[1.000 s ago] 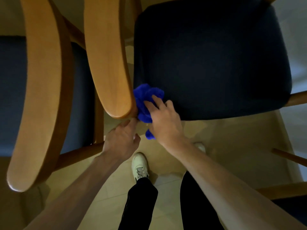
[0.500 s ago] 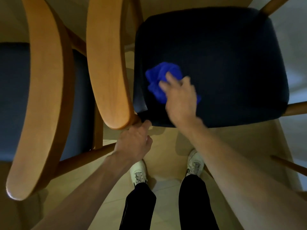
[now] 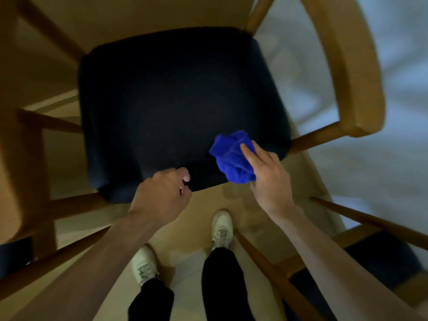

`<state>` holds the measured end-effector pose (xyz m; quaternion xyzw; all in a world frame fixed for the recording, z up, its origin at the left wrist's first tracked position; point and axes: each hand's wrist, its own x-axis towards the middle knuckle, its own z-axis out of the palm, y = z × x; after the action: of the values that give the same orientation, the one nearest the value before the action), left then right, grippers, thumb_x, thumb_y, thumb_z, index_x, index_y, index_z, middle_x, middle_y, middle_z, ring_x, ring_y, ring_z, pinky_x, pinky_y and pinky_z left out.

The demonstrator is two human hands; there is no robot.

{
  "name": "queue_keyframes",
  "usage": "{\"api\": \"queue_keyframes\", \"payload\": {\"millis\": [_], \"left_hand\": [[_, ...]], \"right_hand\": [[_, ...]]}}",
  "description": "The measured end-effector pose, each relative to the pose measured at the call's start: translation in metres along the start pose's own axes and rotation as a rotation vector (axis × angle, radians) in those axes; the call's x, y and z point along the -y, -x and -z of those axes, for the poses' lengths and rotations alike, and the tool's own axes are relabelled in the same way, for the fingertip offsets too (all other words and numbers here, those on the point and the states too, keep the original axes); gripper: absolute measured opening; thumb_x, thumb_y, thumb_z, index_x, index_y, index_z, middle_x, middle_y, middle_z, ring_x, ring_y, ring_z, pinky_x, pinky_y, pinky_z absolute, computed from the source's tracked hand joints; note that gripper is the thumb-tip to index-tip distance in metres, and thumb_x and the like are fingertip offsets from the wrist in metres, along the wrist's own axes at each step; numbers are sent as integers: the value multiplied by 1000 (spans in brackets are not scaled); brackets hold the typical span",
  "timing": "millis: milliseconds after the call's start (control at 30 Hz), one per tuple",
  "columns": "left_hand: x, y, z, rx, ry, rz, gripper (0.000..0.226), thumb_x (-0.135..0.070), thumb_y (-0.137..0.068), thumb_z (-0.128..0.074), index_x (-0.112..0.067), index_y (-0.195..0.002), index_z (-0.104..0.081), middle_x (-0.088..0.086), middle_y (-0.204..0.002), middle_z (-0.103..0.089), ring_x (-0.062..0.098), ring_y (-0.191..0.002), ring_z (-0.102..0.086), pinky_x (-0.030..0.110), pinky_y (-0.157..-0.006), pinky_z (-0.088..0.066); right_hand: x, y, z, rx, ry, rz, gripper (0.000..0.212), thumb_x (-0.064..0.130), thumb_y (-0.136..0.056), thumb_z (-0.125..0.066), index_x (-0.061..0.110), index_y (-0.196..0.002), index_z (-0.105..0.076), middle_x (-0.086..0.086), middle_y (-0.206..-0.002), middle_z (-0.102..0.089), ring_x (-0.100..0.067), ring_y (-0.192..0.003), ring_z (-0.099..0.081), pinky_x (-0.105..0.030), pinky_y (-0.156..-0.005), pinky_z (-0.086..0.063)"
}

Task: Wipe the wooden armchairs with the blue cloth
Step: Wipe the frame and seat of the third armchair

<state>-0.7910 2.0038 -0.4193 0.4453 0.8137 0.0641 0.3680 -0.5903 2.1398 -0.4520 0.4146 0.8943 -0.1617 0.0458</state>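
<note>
Now the right hand (image 3: 269, 174), fingers bunching the crumpled blue cloth (image 3: 232, 156), is sweeping from the dark padded seat's (image 3: 176, 107) left edge to lower right, while the left hand (image 3: 162, 195), fingers curled, is gripping its front edge, so seat wiping is progressing.

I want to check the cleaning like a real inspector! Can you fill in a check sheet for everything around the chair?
Surface: dark seat cushion of a wooden armchair, seen from above.
Job's things: crumpled blue cloth on the cushion's front right corner.
Clutter: nothing seen.
Hands: right hand holds the cloth, with fingers on top of it; left hand has curled fingers at the cushion's front edge, and whether it grips the edge cannot be told.
Cables: nothing seen.
Surroundings: pale floor, white shoes and black trousers below; parts of other chairs at both sides.
</note>
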Motion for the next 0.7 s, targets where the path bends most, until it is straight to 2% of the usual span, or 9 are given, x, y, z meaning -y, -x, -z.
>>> {"api": "queue_keyframes", "payload": {"millis": [100, 233, 333, 433, 500, 567, 633, 700], "left_hand": [[-38, -16, -5, -12, 41, -69, 23, -27, -92, -50, -28, -113, -59, -10, -99, -63, 15, -91, -61, 39, -81, -52], [-63, -28, -8, -23, 33, -107, 22, -27, -93, -49, -28, -113, -58, -9, -100, -62, 15, -90, -60, 39, -80, -53], [-62, -28, -5, -23, 10, -67, 21, -27, -91, -50, -29, -110, -60, -9, -99, -63, 18, -90, -61, 41, -80, -53], [-49, -27, 5, -68, -29, -11, 16, -28, -89, -51, -31, -102, -60, -13, -93, -63, 18, -87, -63, 38, -76, -53], [-42, -28, 12, -83, -37, 25, 14, -28, -89, -52, -33, -98, -60, -15, -87, -62, 15, -84, -62, 35, -74, -52], [-40, -29, 18, -74, -42, 65, 15, -27, -88, -54, -33, -100, -61, -17, -86, -62, 14, -85, -62, 35, -76, -52], [-40, -33, 20, -54, -48, 81, 16, -26, -88, -54, -32, -102, -62, -18, -85, -61, 12, -84, -62, 35, -76, -53], [-43, -36, 22, -43, -40, 90, 17, -26, -89, -54, -31, -104, -62, -18, -85, -60, 11, -85, -61, 35, -76, -53]], "right_hand": [[-45, -14, 12, -121, 22, -260, 79, 7, -83, -71, 16, -152, -34, -8, -153, -40, -29, -127, -49, -37, -103, -44], [-27, -29, 5, -207, 15, -430, 69, 16, -86, -68, 12, -148, -36, -11, -143, -47, -28, -114, -54, -36, -98, -47], [15, -25, -6, -176, -40, -381, 72, 22, -83, -70, 16, -147, -39, -10, -147, -44, -27, -111, -51, -35, -92, -46], [43, -12, -9, -32, -100, -91, 74, 24, -80, -74, 20, -147, -41, -6, -146, -46, -24, -108, -51, -36, -91, -50], [39, -13, -3, 70, -183, 20, 71, 25, -84, -71, 22, -148, -40, -3, -147, -46, -24, -111, -51, -36, -92, -51], [22, -26, 12, 45, -302, -36, 65, 25, -87, -68, 24, -146, -41, 3, -141, -51, -19, -114, -53, -34, -96, -50], [-5, -45, 28, -123, -349, -168, 64, 25, -84, -66, 23, -144, -43, 3, -137, -52, -17, -117, -54, -34, -100, -49], [-30, -66, 44, -267, -261, -311, 70, 24, -81, -66, 22, -146, -38, -3, -145, -44, -22, -127, -47, -39, -105, -45]]}}
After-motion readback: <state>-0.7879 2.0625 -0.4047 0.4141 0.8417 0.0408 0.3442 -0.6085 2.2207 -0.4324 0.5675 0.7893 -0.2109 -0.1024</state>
